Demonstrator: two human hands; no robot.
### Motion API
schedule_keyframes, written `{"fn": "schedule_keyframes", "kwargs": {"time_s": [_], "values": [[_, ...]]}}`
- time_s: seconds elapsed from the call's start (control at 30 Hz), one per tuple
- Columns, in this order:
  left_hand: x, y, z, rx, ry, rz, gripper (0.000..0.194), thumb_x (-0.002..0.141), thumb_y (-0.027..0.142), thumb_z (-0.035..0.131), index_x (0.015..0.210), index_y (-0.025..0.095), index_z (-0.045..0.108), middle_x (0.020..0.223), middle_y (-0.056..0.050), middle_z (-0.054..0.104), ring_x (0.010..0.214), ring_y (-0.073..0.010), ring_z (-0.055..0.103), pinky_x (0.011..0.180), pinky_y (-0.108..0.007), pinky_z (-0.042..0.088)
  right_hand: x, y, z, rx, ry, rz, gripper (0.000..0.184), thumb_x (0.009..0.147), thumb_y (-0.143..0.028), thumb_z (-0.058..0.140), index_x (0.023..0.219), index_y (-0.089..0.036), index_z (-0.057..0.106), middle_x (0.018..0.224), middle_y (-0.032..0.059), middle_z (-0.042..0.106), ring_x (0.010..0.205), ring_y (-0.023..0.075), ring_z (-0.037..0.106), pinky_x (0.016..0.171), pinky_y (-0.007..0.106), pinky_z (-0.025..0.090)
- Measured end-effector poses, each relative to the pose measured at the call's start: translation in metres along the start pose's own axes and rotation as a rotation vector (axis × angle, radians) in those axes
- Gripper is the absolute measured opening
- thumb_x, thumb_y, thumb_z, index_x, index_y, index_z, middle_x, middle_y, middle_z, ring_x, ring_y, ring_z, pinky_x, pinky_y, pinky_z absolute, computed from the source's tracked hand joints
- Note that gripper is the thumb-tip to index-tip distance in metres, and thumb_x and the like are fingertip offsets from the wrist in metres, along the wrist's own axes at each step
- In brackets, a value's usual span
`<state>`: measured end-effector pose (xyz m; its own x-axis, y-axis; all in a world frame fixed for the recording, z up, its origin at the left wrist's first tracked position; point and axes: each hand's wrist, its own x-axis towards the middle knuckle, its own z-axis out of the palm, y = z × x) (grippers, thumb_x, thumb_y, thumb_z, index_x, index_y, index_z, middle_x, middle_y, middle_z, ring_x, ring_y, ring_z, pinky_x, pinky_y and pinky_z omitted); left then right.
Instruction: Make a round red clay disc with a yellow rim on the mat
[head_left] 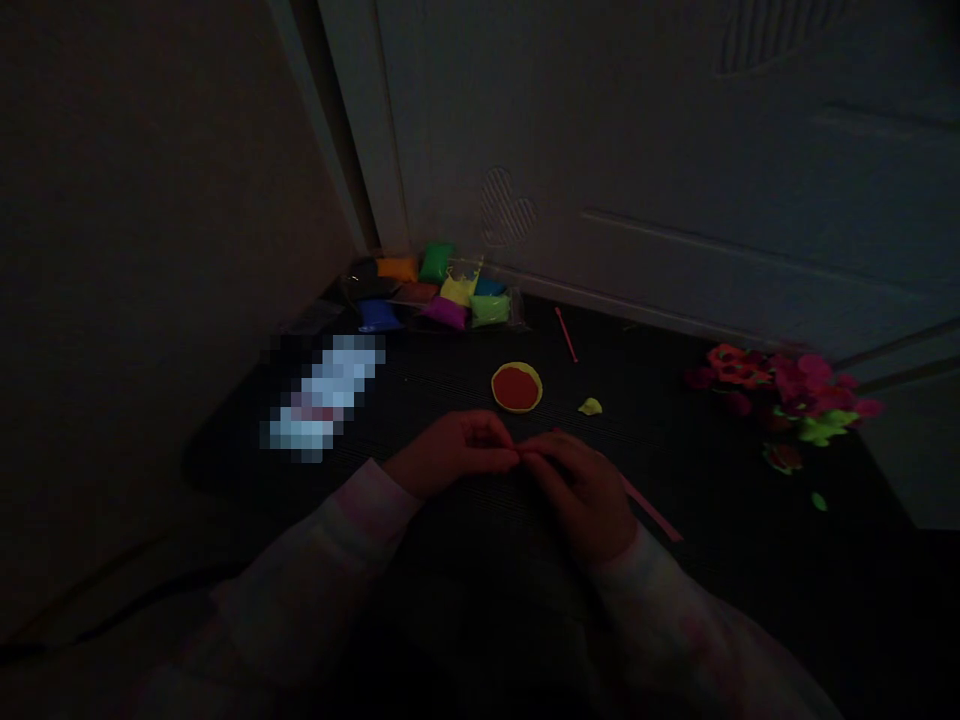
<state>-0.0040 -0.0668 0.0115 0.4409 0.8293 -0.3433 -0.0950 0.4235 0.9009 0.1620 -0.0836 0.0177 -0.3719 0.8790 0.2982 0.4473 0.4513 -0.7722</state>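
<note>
Fingertips (510, 458) of L hand (450, 455) & R hand (589, 495) meet, both grips pinched on what looks like a tiny red bit (520, 451). It's right btwn them, so neither hand is nearer; too dim to tell its long way. Round disc (517, 389) is just past it, on the far side: flat red middle, bumpy yellow rim. Pink strip (656, 512), long & flat, slants out by R hand. Lumpy yellow scrap (591, 407) is right of the disc. Soft, shiny packs (491, 310) lie at the back of the dark worktop (450, 360)
</note>
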Motion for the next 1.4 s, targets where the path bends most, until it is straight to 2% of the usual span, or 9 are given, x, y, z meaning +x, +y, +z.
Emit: {"fn": "schedule_keyframes", "kwargs": {"time_s": [0.23, 0.3, 0.47, 0.63, 0.87, 1.0, 1.13, 1.27, 1.4], "values": [[-0.002, 0.001, -0.001, 0.051, 0.039, -0.003, 0.017, 0.057, 0.020, 0.069, 0.066, 0.014, 0.055, 0.065, 0.004, 0.058, 0.061, -0.0067, 0.051, 0.059, -0.020, 0.037, 0.000, 0.011, -0.013, 0.291, 0.354, 0.259, 0.011, 0.081, -0.028, 0.046, 0.079, -0.021, 0.055, 0.066, -0.0015, 0.059, 0.061, 0.0101, 0.056, 0.055, 0.023, 0.046], [-0.002, 0.002, -0.003, 0.075, 0.083, 0.020, 0.016, 0.058, 0.021, 0.068, 0.067, 0.014, 0.055, 0.063, 0.004, 0.058, 0.058, -0.0061, 0.050, 0.055, -0.019, 0.036, 0.000, 0.012, -0.013, 0.274, 0.322, 0.248, 0.013, 0.081, -0.029, 0.045, 0.077, -0.020, 0.054, 0.065, -0.0013, 0.059, 0.060, 0.0101, 0.055, 0.054, 0.023, 0.046], [0.001, 0.001, -0.007, 0.064, 0.229, 0.093, 0.017, 0.062, 0.026, 0.065, 0.071, 0.015, 0.054, 0.060, 0.005, 0.056, 0.054, -0.0055, 0.048, 0.051, -0.018, 0.034, -0.002, 0.004, -0.001, -0.037, -0.026, 0.007, 0.007, 0.074, -0.023, 0.055, 0.070, -0.019, 0.058, 0.067, 0.0006, 0.063, 0.062, 0.0115, 0.059, 0.058, 0.023, 0.047], [0.000, 0.001, -0.008, 0.107, 0.166, 0.064, 0.019, 0.059, 0.026, 0.067, 0.068, 0.014, 0.055, 0.062, 0.004, 0.057, 0.056, -0.0062, 0.049, 0.051, -0.018, 0.035, -0.005, 0.001, 0.008, -0.094, -0.135, -0.120, 0.011, 0.076, -0.025, 0.054, 0.069, -0.019, 0.060, 0.065, 0.0004, 0.065, 0.059, 0.0114, 0.061, 0.056, 0.022, 0.050], [0.001, 0.000, -0.007, 0.081, 0.196, 0.085, 0.018, 0.060, 0.026, 0.066, 0.068, 0.014, 0.055, 0.061, 0.005, 0.055, 0.051, -0.0038, 0.044, 0.047, -0.017, 0.030, -0.006, 0.005, 0.008, -0.087, -0.147, -0.146, 0.026, 0.082, -0.015, 0.037, 0.100, -0.015, 0.056, 0.084, 0.0062, 0.067, 0.076, 0.0124, 0.063, 0.069, 0.025, 0.051], [0.001, 0.000, -0.008, 0.072, 0.210, 0.081, 0.019, 0.060, 0.026, 0.066, 0.069, 0.014, 0.055, 0.058, 0.005, 0.054, 0.050, -0.0043, 0.045, 0.047, -0.017, 0.031, -0.007, 0.005, 0.007, -0.011, -0.100, 0.013, 0.018, 0.081, -0.019, 0.040, 0.091, -0.017, 0.056, 0.068, 0.0013, 0.066, 0.063, 0.0108, 0.063, 0.058, 0.022, 0.051], [-0.001, 0.003, -0.005, 0.084, 0.117, 0.044, 0.015, 0.059, 0.023, 0.067, 0.068, 0.014, 0.057, 0.057, 0.005, 0.056, 0.053, -0.0055, 0.048, 0.050, -0.018, 0.034, -0.005, 0.005, 0.003, -0.004, 0.030, 0.146, 0.010, 0.076, -0.028, 0.051, 0.079, -0.020, 0.057, 0.059, -0.0018, 0.064, 0.052, 0.0112, 0.060, 0.052, 0.022, 0.049], [-0.001, 0.003, -0.001, 0.032, 0.008, 0.022, 0.019, 0.057, 0.017, 0.068, 0.072, 0.013, 0.057, 0.063, 0.003, 0.061, 0.057, -0.0068, 0.052, 0.057, -0.021, 0.040, -0.002, 0.006, 0.001, -0.063, 0.045, 0.034, 0.021, 0.080, -0.026, 0.045, 0.094, -0.022, 0.061, 0.077, 0.0015, 0.067, 0.067, 0.0131, 0.062, 0.065, 0.027, 0.050], [0.000, 0.001, 0.000, -0.025, -0.004, 0.042, 0.022, 0.056, 0.019, 0.070, 0.069, 0.013, 0.053, 0.061, 0.004, 0.059, 0.055, -0.0062, 0.052, 0.057, -0.021, 0.040, -0.001, 0.007, 0.004, -0.066, -0.007, -0.075, 0.028, 0.081, -0.024, 0.046, 0.106, -0.020, 0.057, 0.088, 0.0041, 0.066, 0.080, 0.0135, 0.061, 0.073, 0.027, 0.049]]}}
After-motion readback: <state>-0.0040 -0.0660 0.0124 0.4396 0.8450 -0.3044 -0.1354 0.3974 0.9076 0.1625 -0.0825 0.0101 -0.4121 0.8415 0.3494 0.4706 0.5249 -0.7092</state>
